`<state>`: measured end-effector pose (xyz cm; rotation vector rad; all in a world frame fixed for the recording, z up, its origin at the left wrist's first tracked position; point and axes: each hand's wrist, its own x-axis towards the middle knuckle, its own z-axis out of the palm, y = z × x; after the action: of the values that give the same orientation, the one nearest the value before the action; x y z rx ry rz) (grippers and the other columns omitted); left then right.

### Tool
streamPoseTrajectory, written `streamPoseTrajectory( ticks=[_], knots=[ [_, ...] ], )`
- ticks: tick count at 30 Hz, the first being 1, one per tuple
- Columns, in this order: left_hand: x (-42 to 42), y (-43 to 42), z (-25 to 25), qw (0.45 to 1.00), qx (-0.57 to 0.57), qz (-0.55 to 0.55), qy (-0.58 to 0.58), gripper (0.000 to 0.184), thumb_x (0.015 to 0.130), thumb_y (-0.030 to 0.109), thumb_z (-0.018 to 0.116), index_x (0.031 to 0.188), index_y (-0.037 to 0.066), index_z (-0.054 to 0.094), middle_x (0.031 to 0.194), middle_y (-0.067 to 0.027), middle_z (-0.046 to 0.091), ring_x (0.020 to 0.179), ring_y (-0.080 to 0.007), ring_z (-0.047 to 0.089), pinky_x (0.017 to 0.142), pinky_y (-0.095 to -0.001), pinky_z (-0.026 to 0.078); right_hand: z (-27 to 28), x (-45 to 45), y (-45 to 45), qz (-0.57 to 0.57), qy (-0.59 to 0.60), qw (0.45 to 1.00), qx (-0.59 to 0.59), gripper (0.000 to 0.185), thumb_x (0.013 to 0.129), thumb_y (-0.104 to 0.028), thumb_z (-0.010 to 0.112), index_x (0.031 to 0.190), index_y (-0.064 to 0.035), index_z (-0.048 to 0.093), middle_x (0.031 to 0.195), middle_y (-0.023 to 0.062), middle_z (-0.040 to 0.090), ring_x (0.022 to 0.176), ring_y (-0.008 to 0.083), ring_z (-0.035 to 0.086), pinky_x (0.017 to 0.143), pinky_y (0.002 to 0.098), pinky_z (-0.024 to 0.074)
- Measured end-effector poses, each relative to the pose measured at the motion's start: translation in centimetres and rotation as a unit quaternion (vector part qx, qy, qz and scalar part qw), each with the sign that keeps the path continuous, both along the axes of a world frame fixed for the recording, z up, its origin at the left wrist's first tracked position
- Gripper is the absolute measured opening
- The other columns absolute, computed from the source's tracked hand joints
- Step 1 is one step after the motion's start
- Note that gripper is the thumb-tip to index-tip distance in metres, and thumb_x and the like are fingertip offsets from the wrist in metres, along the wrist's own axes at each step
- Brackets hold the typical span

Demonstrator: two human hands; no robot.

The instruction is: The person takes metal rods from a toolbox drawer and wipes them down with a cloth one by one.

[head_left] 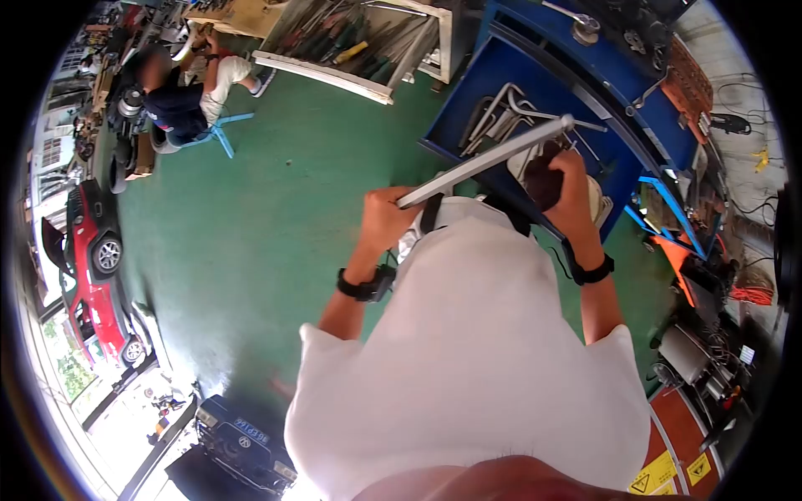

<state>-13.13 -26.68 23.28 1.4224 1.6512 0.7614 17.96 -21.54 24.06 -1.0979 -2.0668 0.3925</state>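
A long grey metal bar (484, 164) slants up to the right in front of my body and ends in a rounded head. My left hand (386, 219) is closed round its lower left end. Near the bar's upper end, my right hand (575, 196) is closed on a dark brown cloth (544, 177), just below the bar. Behind them is an open blue drawer (455, 121) holding bent metal rods and wrenches (499, 118). Part of the drawer's contents is hidden behind the cloth and my right hand.
A wooden-framed tray (326, 77) of hand tools stands beyond the drawer. Another person (180, 104) sits on a blue stool (221, 135) at the upper left. A red car (93, 275) is at the far left. Machinery (689, 355) stands at the lower right.
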Motion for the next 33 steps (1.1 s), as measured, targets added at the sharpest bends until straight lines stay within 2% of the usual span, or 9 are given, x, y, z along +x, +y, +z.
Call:
streamPoseTrajectory(
  ticks=[6, 11, 13, 14, 19, 23, 25, 28, 33],
  knots=[
    [-0.5, 1.5, -2.3, 0.994, 0.012, 0.010, -0.104, 0.013, 0.081, 0.010, 0.072, 0.076, -0.002, 0.068, 0.054, -0.0008, 0.048, 0.053, -0.0046, 0.039, 0.046, -0.0251, 0.032, -0.5, -5.3, 1.8, 0.036, 0.319, 0.946, -0.044, 0.060, 0.068, 0.007, 0.072, 0.114, -0.0072, 0.037, 0.106, 0.0113, 0.046, 0.097, 0.0224, 0.050, 0.090, 0.0335, 0.0414],
    [-1.3, 1.5, -2.0, 0.994, 0.036, -0.011, -0.100, 0.024, 0.075, 0.009, 0.076, 0.062, -0.003, 0.060, 0.049, -0.0010, 0.042, 0.051, -0.0038, 0.036, 0.044, -0.0260, 0.029, 3.4, -0.9, 2.2, -0.121, 0.369, 0.915, -0.106, 0.054, 0.067, 0.007, 0.062, 0.115, -0.0063, 0.040, 0.112, 0.0116, 0.050, 0.103, 0.0222, 0.052, 0.096, 0.0347, 0.0415],
    [-1.5, 1.8, -2.0, 0.993, 0.057, -0.042, -0.090, 0.028, 0.072, 0.006, 0.076, 0.057, -0.003, 0.054, 0.048, -0.0006, 0.039, 0.050, -0.0037, 0.034, 0.042, -0.0260, 0.028, 5.1, 0.3, 2.6, -0.054, 0.671, 0.670, -0.312, 0.047, 0.070, -0.003, 0.060, 0.115, -0.0043, 0.046, 0.114, 0.0157, 0.055, 0.106, 0.0259, 0.055, 0.096, 0.0383, 0.0439],
    [-1.7, 1.7, -2.9, 0.993, 0.053, -0.056, -0.087, 0.028, 0.071, 0.006, 0.076, 0.057, -0.003, 0.053, 0.048, -0.0013, 0.038, 0.050, -0.0040, 0.034, 0.042, -0.0260, 0.028, 6.0, 0.0, 3.2, -0.063, 0.642, 0.701, -0.306, 0.044, 0.073, -0.021, 0.055, 0.113, -0.0027, 0.047, 0.105, 0.0178, 0.055, 0.100, 0.0310, 0.056, 0.091, 0.0465, 0.0463],
    [0.0, 1.8, -1.7, 0.994, 0.054, -0.093, -0.031, 0.029, 0.071, 0.004, 0.074, 0.056, -0.001, 0.050, 0.048, -0.0091, 0.036, 0.047, -0.0077, 0.031, 0.041, -0.0278, 0.028, 8.9, -0.7, 4.1, 0.161, 0.597, 0.702, -0.354, 0.044, 0.075, -0.026, 0.057, 0.108, 0.0003, 0.047, 0.093, 0.0179, 0.054, 0.087, 0.0315, 0.059, 0.082, 0.0450, 0.0480],
    [0.6, 1.4, -3.2, 0.986, 0.158, -0.030, 0.029, 0.035, 0.074, 0.009, 0.077, 0.055, -0.001, 0.049, 0.048, -0.0111, 0.037, 0.045, -0.0099, 0.030, 0.040, -0.0291, 0.027, 9.3, -0.4, 3.5, 0.026, 0.505, 0.767, -0.394, 0.044, 0.078, -0.020, 0.063, 0.113, 0.0031, 0.050, 0.090, 0.0142, 0.060, 0.080, 0.0264, 0.063, 0.079, 0.0381, 0.0510],
    [0.6, 1.6, -2.8, 0.984, 0.173, -0.016, 0.047, 0.039, 0.074, 0.011, 0.078, 0.053, 0.001, 0.047, 0.047, -0.0114, 0.037, 0.040, -0.0163, 0.033, 0.039, -0.0310, 0.026, 9.4, -0.5, 3.8, -0.099, 0.177, 0.946, -0.252, 0.028, 0.085, -0.015, 0.063, 0.108, 0.0000, 0.057, 0.085, 0.0087, 0.065, 0.080, 0.0211, 0.065, 0.075, 0.0369, 0.0507],
    [0.1, 3.0, -1.6, 0.914, 0.375, -0.006, 0.157, 0.038, 0.072, 0.006, 0.077, 0.050, 0.007, 0.045, 0.046, -0.0113, 0.038, 0.040, -0.0273, 0.040, 0.040, -0.0355, 0.030, 10.5, -0.6, 3.8, -0.123, 0.040, 0.950, -0.283, 0.037, 0.082, -0.025, 0.068, 0.108, -0.0009, 0.058, 0.085, 0.0131, 0.068, 0.081, 0.0264, 0.068, 0.074, 0.0353, 0.0510],
    [-0.7, 3.8, -1.1, 0.880, 0.415, 0.000, 0.231, 0.034, 0.070, 0.006, 0.076, 0.051, 0.006, 0.048, 0.047, -0.0107, 0.042, 0.041, -0.0281, 0.041, 0.041, -0.0364, 0.033, 9.3, -2.0, 2.9, -0.172, -0.131, 0.937, -0.274, 0.041, 0.078, -0.035, 0.072, 0.103, -0.0050, 0.061, 0.078, 0.0175, 0.068, 0.071, 0.0368, 0.067, 0.067, 0.0408, 0.0539]
  ],
)
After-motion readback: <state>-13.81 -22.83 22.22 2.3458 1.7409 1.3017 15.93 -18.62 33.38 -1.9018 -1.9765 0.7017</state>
